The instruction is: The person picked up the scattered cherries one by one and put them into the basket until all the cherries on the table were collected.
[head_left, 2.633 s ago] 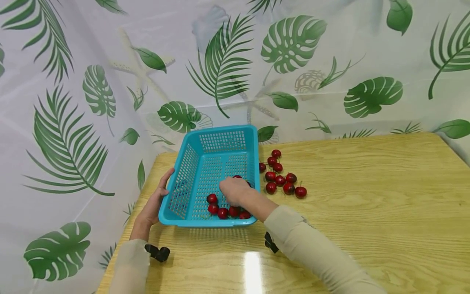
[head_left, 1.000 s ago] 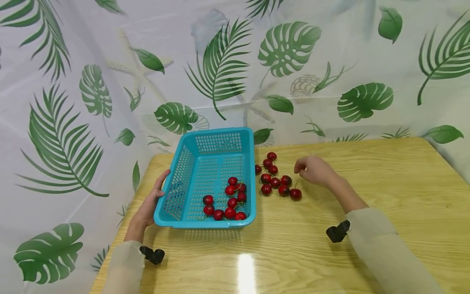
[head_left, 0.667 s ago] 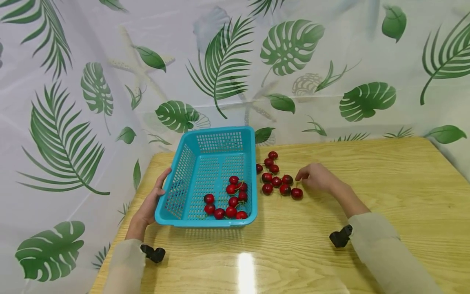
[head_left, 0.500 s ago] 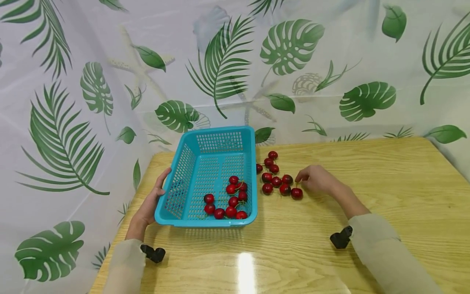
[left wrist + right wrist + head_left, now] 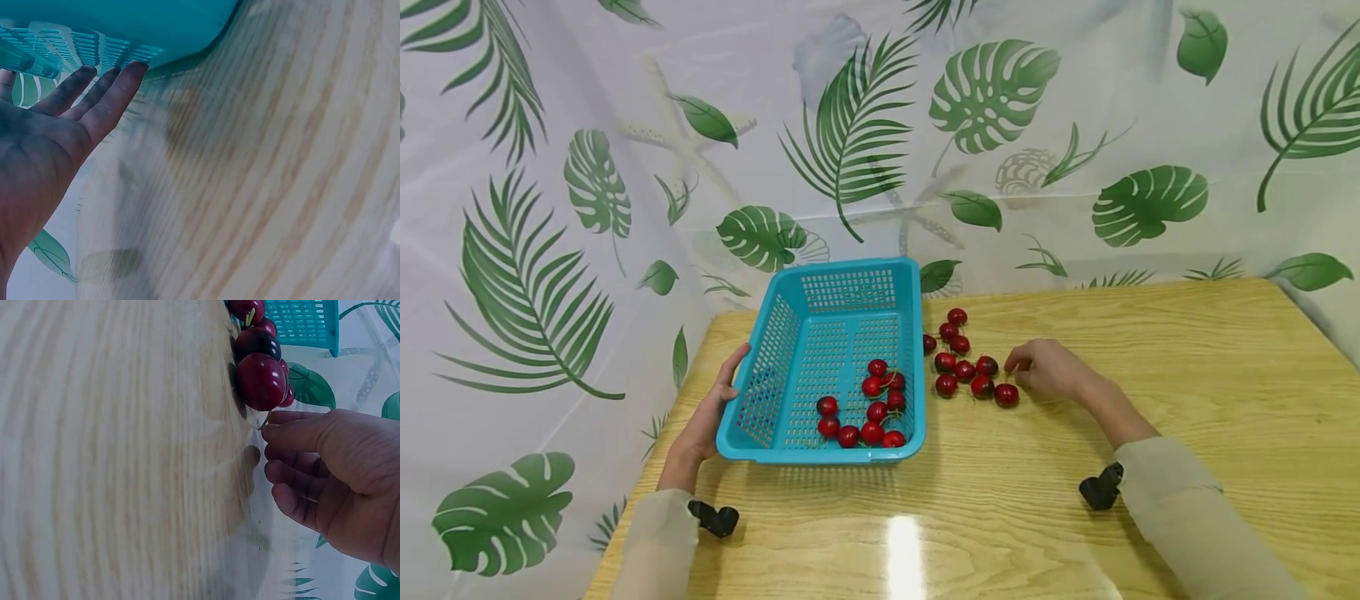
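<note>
The right hand [image 5: 1051, 369] has left the inside of the blue perforated basket [image 5: 820, 457] and is now beside the loose cherries [image 5: 965, 371] on the wooden table [image 5: 1180, 392], so the work seems to centre on the nearest cherry [image 5: 1007, 395]. Its thumb and forefinger sit close together at that fruit's stem [image 5: 267, 419]; whether they pinch it, I cannot tell. The left hand [image 5: 703, 421], fingers mostly straight, stays against the basket's left wall; the basketed cherries [image 5: 877, 412] lie towards the near right corner

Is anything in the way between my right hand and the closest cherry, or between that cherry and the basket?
Nothing visible separates the right hand from the closest cherry; it's at the stem. Toward the basket, other loose cherries lie between, then its raised side.
</note>
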`<state>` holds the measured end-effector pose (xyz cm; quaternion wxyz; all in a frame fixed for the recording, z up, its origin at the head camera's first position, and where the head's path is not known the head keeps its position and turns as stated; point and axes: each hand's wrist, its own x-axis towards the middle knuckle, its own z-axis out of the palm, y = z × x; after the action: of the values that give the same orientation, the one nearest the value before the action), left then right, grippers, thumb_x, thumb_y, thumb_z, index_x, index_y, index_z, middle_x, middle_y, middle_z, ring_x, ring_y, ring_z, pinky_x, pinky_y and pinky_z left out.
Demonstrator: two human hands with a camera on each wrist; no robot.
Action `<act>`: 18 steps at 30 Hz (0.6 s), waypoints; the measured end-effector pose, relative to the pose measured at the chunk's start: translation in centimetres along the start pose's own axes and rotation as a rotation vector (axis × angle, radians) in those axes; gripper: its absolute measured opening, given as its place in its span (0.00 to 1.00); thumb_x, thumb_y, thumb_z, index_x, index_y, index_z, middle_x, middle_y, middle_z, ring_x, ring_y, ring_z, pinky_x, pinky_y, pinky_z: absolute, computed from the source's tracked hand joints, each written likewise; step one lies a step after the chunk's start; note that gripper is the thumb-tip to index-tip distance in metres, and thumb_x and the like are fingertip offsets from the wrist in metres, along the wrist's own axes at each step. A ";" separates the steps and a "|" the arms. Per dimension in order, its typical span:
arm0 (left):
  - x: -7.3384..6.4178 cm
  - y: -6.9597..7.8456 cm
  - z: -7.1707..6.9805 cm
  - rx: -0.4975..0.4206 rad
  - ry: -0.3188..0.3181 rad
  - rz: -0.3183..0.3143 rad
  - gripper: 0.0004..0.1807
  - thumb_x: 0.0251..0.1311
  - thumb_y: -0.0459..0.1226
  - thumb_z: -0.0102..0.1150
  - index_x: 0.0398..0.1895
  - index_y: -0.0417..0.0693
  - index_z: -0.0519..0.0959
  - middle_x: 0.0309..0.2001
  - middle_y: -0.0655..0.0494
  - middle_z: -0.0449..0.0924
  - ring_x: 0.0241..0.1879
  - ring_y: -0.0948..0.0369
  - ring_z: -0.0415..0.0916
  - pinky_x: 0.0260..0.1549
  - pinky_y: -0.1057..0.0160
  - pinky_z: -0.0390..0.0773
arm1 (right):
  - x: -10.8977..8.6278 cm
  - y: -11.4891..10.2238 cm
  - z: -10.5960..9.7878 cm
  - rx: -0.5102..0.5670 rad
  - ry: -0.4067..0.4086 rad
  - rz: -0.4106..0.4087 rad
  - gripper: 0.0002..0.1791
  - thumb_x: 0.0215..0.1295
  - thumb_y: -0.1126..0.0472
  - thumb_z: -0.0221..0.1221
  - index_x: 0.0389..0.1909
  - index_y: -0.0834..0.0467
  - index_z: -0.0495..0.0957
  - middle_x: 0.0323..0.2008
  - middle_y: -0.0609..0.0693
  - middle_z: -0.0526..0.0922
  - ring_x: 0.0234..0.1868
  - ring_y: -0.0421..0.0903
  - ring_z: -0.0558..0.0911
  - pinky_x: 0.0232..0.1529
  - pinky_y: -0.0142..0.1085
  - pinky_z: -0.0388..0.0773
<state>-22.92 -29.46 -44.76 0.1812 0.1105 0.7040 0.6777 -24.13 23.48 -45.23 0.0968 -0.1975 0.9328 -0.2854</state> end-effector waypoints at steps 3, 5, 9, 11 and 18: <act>-0.1 0.0 0.0 -0.001 0.002 0.000 0.43 0.59 0.39 0.30 0.80 0.71 0.37 0.78 0.42 0.35 0.61 0.45 0.62 0.46 0.55 0.77 | 0.0 0.1 0.1 0.004 -0.008 -0.003 0.11 0.64 0.71 0.57 0.43 0.63 0.85 0.41 0.59 0.86 0.40 0.52 0.82 0.41 0.47 0.78; -0.1 0.0 0.1 -0.001 0.001 0.002 0.43 0.59 0.39 0.30 0.80 0.70 0.37 0.78 0.42 0.35 0.61 0.45 0.61 0.46 0.55 0.77 | 0.0 0.2 0.3 -0.010 -0.010 -0.016 0.11 0.64 0.71 0.57 0.43 0.63 0.86 0.42 0.59 0.86 0.41 0.53 0.82 0.41 0.47 0.78; -0.1 0.0 0.1 0.003 0.001 0.003 0.43 0.59 0.39 0.30 0.80 0.70 0.37 0.78 0.43 0.34 0.61 0.42 0.60 0.46 0.55 0.77 | -0.1 0.4 0.4 -0.071 -0.002 -0.073 0.08 0.63 0.70 0.60 0.38 0.61 0.87 0.37 0.54 0.86 0.40 0.52 0.82 0.42 0.48 0.78; -0.1 0.0 0.2 0.005 0.001 0.004 0.43 0.59 0.39 0.30 0.80 0.70 0.37 0.78 0.44 0.33 0.62 0.41 0.58 0.46 0.55 0.77 | -0.2 0.5 0.3 -0.098 0.001 -0.104 0.07 0.62 0.70 0.61 0.35 0.60 0.87 0.34 0.52 0.85 0.38 0.51 0.82 0.42 0.48 0.78; 0.0 0.0 0.1 -0.008 -0.005 0.001 0.43 0.59 0.39 0.29 0.80 0.71 0.37 0.78 0.43 0.33 0.63 0.37 0.56 0.46 0.53 0.77 | -1.1 0.4 0.0 -0.140 0.022 -0.151 0.05 0.61 0.68 0.63 0.35 0.61 0.87 0.34 0.51 0.84 0.37 0.50 0.82 0.40 0.46 0.79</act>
<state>-22.85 -29.41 -44.75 0.1830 0.1119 0.7008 0.6804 -23.25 24.30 -45.35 0.0506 -0.2704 0.9340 -0.2280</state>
